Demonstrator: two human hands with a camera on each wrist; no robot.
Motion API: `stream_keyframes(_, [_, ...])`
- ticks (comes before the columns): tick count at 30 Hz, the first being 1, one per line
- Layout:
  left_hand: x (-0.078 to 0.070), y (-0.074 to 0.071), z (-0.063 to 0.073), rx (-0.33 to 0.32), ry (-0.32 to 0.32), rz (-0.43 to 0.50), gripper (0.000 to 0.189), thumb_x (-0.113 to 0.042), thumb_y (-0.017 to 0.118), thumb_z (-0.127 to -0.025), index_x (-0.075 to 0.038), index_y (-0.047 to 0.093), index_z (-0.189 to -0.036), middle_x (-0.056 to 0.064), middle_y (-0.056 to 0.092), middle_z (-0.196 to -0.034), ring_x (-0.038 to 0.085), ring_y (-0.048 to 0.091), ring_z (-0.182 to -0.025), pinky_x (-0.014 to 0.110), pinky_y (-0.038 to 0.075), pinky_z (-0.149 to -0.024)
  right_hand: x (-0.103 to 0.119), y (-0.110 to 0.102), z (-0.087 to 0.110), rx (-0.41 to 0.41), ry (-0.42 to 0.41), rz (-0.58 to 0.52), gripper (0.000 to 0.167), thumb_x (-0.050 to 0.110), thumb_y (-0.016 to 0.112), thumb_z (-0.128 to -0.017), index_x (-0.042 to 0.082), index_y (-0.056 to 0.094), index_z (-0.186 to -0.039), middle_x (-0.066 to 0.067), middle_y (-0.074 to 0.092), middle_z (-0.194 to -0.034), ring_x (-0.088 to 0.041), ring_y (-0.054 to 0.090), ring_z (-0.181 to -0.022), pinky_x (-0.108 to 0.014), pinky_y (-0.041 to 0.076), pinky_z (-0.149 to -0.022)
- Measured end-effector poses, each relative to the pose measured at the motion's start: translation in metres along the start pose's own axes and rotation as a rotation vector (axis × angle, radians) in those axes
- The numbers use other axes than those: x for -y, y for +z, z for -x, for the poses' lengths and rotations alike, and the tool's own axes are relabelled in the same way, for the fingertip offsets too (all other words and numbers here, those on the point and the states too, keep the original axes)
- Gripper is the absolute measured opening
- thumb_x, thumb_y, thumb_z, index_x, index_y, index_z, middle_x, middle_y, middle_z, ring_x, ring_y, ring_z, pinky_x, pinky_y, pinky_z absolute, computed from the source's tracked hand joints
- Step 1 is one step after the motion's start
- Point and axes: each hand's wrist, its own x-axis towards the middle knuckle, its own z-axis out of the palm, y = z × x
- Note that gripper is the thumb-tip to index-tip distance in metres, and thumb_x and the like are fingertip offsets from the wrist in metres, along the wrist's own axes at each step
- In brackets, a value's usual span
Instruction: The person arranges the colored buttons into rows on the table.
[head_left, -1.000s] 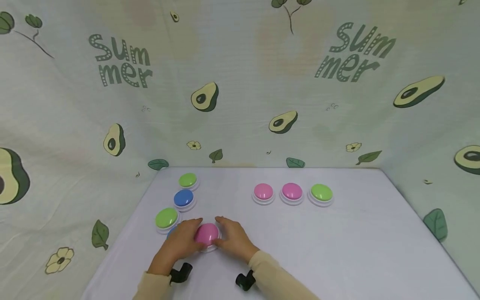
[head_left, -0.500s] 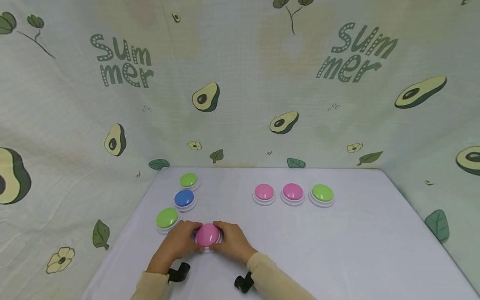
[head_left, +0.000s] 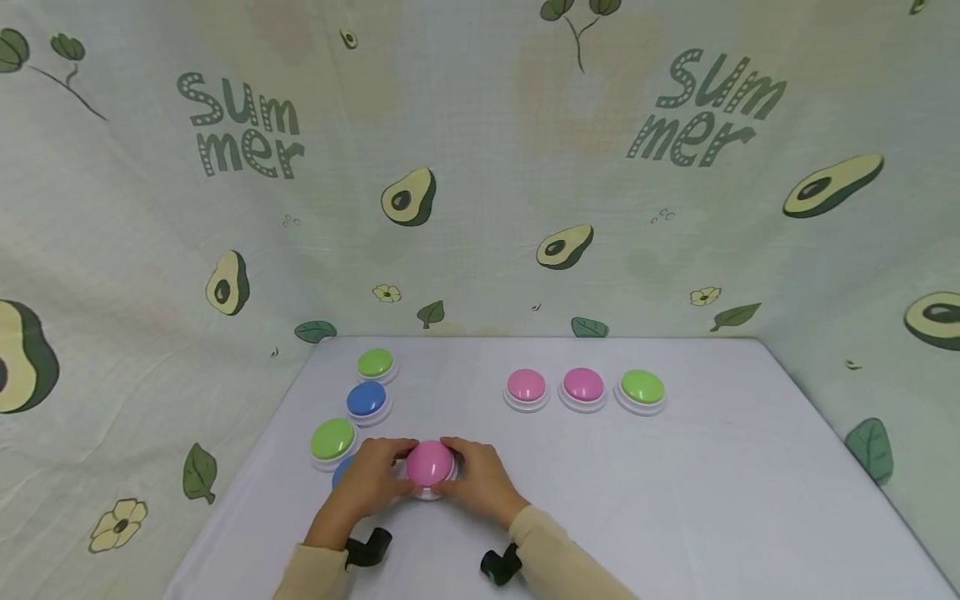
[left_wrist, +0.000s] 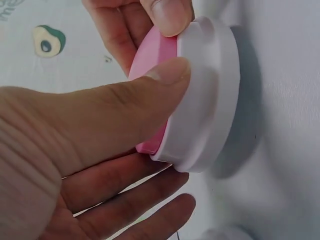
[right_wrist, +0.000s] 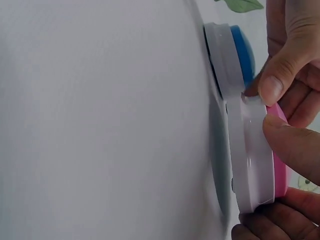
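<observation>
Both hands grip a pink push button point(head_left: 430, 463) with a round white base, one from each side. The left hand point(head_left: 372, 475) has its thumb point(left_wrist: 167, 80) on the near side of the base and its fingers round the far side. From the right, the right hand point(head_left: 482, 479) pinches the same base, its thumb point(right_wrist: 290, 142) near the edge of the pink dome. A shadowed gap shows between the base and the white table point(right_wrist: 110, 120) in the right wrist view. Behind the left hand a blue button point(head_left: 341, 469) is mostly hidden.
Left of the hands stand a green button point(head_left: 332, 438), a blue button point(head_left: 367, 398) and a far green button point(head_left: 375, 362). Across the back sit two pink buttons point(head_left: 527, 385) point(head_left: 583, 384) and a green button point(head_left: 642, 387). A printed cloth point(head_left: 480, 167) hangs behind the table.
The right hand's fingers have closed in on the pink button, and both hands now grip it. The button has moved a little to the right and away from the person.
</observation>
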Motion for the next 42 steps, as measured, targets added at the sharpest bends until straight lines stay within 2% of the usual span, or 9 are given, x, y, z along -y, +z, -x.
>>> stream_keyframes(4, [-0.006, 0.008, -0.004, 0.009, -0.009, 0.076, 0.061, -0.007, 0.094, -0.075, 0.003, 0.070, -0.131, 0.016, 0.073, -0.126, 0.035, 0.070, -0.116, 0.048, 0.061, -0.091, -0.003, -0.009, 0.003, -0.017, -0.001, -0.027, 0.067, 0.012, 0.092, -0.079, -0.005, 0.063, -0.138, -0.018, 0.069, -0.136, -0.033, 0.062, -0.131, -0.050, 0.049, -0.111])
stream_keyframes(14, [-0.027, 0.034, -0.018, -0.084, 0.000, 0.194, 0.061, -0.005, 0.090, -0.081, 0.003, 0.066, -0.137, 0.018, 0.071, -0.129, 0.039, 0.064, -0.126, 0.046, 0.059, -0.095, -0.022, -0.036, 0.011, -0.096, -0.003, -0.147, 0.067, 0.006, 0.090, -0.082, -0.009, 0.060, -0.140, -0.023, 0.065, -0.139, -0.037, 0.062, -0.132, -0.042, 0.051, -0.107])
stream_keyframes(19, [-0.041, 0.047, -0.034, -0.138, 0.021, 0.289, 0.061, -0.003, 0.088, -0.083, 0.006, 0.064, -0.138, 0.020, 0.069, -0.133, 0.038, 0.064, -0.126, 0.039, 0.059, -0.094, -0.030, -0.057, 0.014, -0.164, 0.015, -0.184, 0.067, 0.002, 0.089, -0.081, -0.009, 0.060, -0.140, -0.025, 0.064, -0.140, -0.039, 0.060, -0.133, -0.041, 0.051, -0.106])
stream_keyframes(25, [-0.059, 0.069, -0.059, -0.214, 0.057, 0.472, 0.060, -0.003, 0.091, -0.080, 0.007, 0.065, -0.133, 0.021, 0.068, -0.130, 0.037, 0.066, -0.122, 0.031, 0.059, -0.092, -0.039, -0.085, 0.017, -0.313, 0.060, -0.205, 0.067, 0.001, 0.091, -0.079, -0.009, 0.061, -0.139, -0.027, 0.063, -0.140, -0.041, 0.060, -0.132, -0.039, 0.052, -0.104])
stream_keyframes(29, [-0.075, 0.086, -0.076, -0.241, 0.098, 0.559, 0.053, -0.003, 0.091, -0.080, 0.005, 0.069, -0.127, 0.018, 0.069, -0.126, 0.035, 0.066, -0.121, 0.030, 0.059, -0.092, -0.046, -0.104, 0.024, -0.401, 0.090, -0.194, 0.068, 0.002, 0.092, -0.078, -0.009, 0.062, -0.138, -0.026, 0.063, -0.140, -0.040, 0.061, -0.132, -0.038, 0.052, -0.104])
stream_keyframes(36, [-0.110, 0.117, -0.102, -0.262, 0.150, 0.621, 0.051, -0.003, 0.091, -0.080, 0.007, 0.070, -0.126, 0.018, 0.071, -0.124, 0.032, 0.069, -0.119, 0.028, 0.059, -0.091, -0.064, -0.137, 0.041, -0.510, 0.141, -0.136, 0.069, 0.003, 0.093, -0.078, -0.010, 0.061, -0.138, -0.025, 0.063, -0.141, -0.039, 0.060, -0.133, -0.035, 0.051, -0.104])
stream_keyframes(39, [-0.127, 0.128, -0.110, -0.254, 0.172, 0.636, 0.049, -0.001, 0.090, -0.080, 0.008, 0.071, -0.125, 0.019, 0.072, -0.123, 0.031, 0.070, -0.117, 0.028, 0.059, -0.091, -0.074, -0.151, 0.049, -0.538, 0.174, -0.101, 0.068, 0.002, 0.092, -0.079, -0.009, 0.060, -0.138, -0.026, 0.062, -0.142, -0.039, 0.060, -0.133, -0.035, 0.051, -0.104])
stream_keyframes(42, [-0.145, 0.136, -0.118, -0.236, 0.168, 0.660, 0.047, 0.001, 0.088, -0.082, 0.006, 0.072, -0.126, 0.018, 0.072, -0.125, 0.029, 0.070, -0.118, 0.029, 0.059, -0.092, -0.083, -0.165, 0.054, -0.571, 0.183, -0.075, 0.066, 0.001, 0.090, -0.081, -0.011, 0.060, -0.139, -0.028, 0.061, -0.142, -0.040, 0.059, -0.133, -0.035, 0.051, -0.104])
